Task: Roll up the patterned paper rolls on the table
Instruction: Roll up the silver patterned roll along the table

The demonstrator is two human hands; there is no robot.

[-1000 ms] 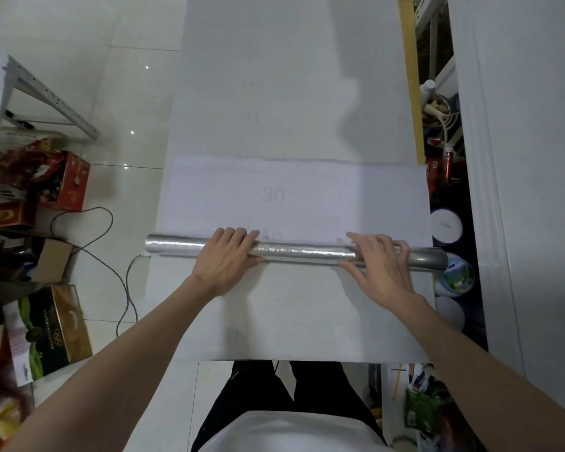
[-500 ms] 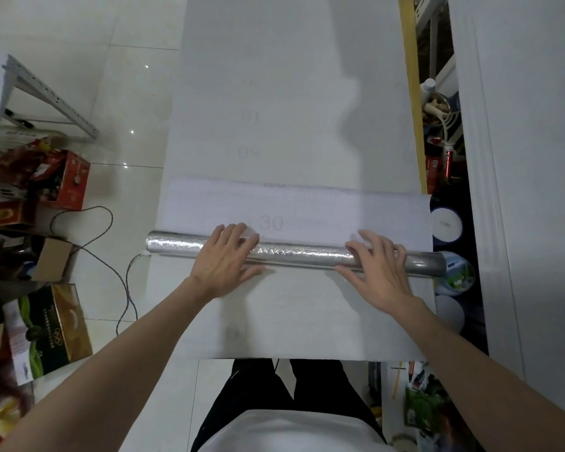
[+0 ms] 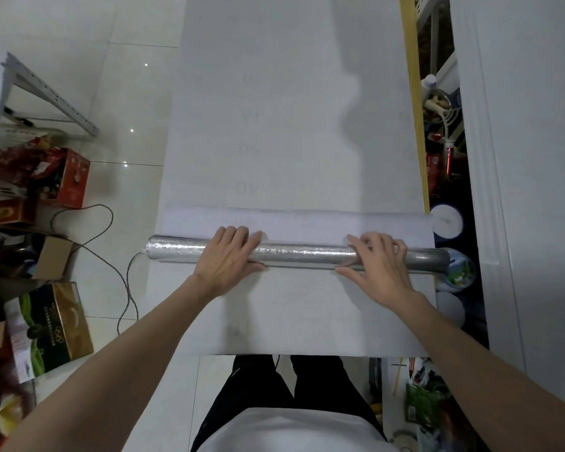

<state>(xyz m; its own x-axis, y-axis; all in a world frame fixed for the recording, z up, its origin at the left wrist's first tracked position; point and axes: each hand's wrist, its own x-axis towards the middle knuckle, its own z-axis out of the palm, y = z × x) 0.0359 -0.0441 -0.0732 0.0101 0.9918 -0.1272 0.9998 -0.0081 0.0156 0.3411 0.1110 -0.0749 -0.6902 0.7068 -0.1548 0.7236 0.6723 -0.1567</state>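
Note:
A long silver patterned paper roll (image 3: 304, 253) lies crosswise on the white table (image 3: 291, 125). A short strip of its loose sheet (image 3: 307, 221), pale side up, still lies flat just beyond it. My left hand (image 3: 230, 256) rests palm-down on the roll's left-middle part, fingers curled over the top. My right hand (image 3: 377, 261) presses on the right part in the same way. Both ends of the roll stick out past the table's sides.
Faint numbers run down the table's middle. Cardboard boxes (image 3: 51, 324) and a cable (image 3: 124, 282) lie on the tiled floor at left. A yellow strip (image 3: 416, 125), round tubs (image 3: 446, 220) and clutter fill the gap at right beside a white wall (image 3: 529, 158).
The loose sheet beyond the roll has grown much shorter as it wound onto the roll. Both hands stayed on the roll, shifting slightly.

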